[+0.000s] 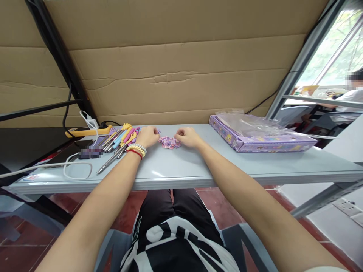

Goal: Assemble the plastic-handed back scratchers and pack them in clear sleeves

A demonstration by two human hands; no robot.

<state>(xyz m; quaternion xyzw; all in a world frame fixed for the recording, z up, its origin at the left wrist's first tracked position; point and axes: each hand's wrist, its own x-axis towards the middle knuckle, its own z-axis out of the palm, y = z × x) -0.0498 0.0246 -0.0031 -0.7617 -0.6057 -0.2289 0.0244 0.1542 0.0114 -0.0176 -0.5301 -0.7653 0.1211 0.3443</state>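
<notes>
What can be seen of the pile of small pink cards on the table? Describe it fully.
The pile of small pink cards is loose and low, its pieces overlapping at varied angles. They look like thin paper or card, with purple and pale markings too small to read. It lies on the grey table between the left hand and the right hand, which appears to touch its edge.

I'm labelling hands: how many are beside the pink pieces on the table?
2: the left hand left of the pink pieces, the right hand to their right.
</notes>
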